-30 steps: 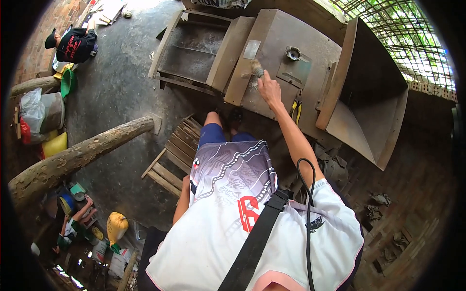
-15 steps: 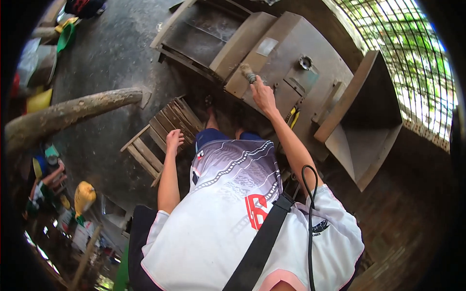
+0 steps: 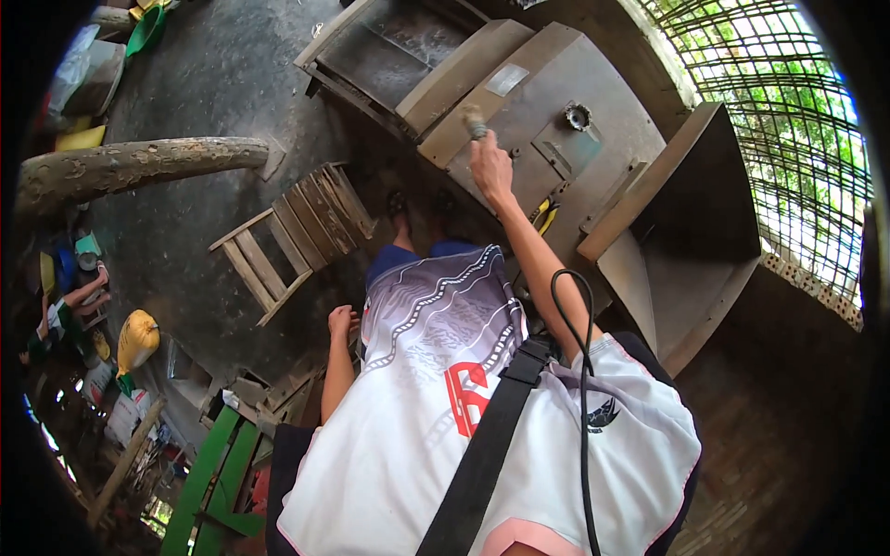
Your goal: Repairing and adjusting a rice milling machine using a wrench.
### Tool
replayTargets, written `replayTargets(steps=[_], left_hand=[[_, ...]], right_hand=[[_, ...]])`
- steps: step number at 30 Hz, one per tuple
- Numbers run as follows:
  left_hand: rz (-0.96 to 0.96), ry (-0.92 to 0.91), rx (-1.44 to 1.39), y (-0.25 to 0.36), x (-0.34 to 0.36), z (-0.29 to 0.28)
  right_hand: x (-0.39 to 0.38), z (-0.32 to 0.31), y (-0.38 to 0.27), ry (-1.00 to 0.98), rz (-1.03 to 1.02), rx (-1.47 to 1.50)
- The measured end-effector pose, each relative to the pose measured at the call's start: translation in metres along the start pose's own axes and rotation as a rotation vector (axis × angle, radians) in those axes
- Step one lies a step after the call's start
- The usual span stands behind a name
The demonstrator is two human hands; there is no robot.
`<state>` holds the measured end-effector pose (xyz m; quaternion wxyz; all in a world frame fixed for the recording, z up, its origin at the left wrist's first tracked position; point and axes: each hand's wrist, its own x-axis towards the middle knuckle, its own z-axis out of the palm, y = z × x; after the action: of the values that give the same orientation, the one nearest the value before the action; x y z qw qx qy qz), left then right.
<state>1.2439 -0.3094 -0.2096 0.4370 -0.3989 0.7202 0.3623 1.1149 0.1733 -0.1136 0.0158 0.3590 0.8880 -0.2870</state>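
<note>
My right hand (image 3: 491, 162) grips a small brush (image 3: 474, 121) with pale bristles, held over the dusty top of a metal machine (image 3: 603, 93), left of a round knob fitting (image 3: 576, 117). A yellow-and-black hand tool (image 3: 547, 217) lies at the machine's lower edge, below my right hand. A pale rectangular plate (image 3: 507, 80) is fixed near the brush. My left hand (image 3: 342, 322) hangs beside my body, fingers loosely curled and apart, nothing visible in it. A slatted wooden stand (image 3: 278, 241) is just beyond it.
A log post (image 3: 139, 162) crosses the left side. A metal tray section (image 3: 371, 46) and a big open chute (image 3: 686, 269) flank the machine. A gridded window (image 3: 779, 139) is at the right. A co-worker (image 3: 65, 315) is low at the left, near a yellow sack (image 3: 137, 338) and green bench (image 3: 209, 473).
The brush has shifted slightly left and up in the view. My left hand rose into clearer view, then dropped lower beside my body. The view has swung, losing the upper-left person.
</note>
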Motion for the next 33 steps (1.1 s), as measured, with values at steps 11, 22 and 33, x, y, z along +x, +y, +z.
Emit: replayTargets(steps=[11,22,33], left_hand=[[0.189,-0.042,-0.138,0.073,0.017,-0.002],[0.243,-0.078,-0.064,0.096,0.033,-0.02],[0.197,-0.157,0.062,0.11,0.042,-0.019]], right_hand=[[-0.034,-0.006,0.022,0.005,0.01,-0.011],[-0.044,0.009,0.008,0.104,0.172,-0.004],[-0.066,0.03,0.001,-0.026,0.241,0.033]])
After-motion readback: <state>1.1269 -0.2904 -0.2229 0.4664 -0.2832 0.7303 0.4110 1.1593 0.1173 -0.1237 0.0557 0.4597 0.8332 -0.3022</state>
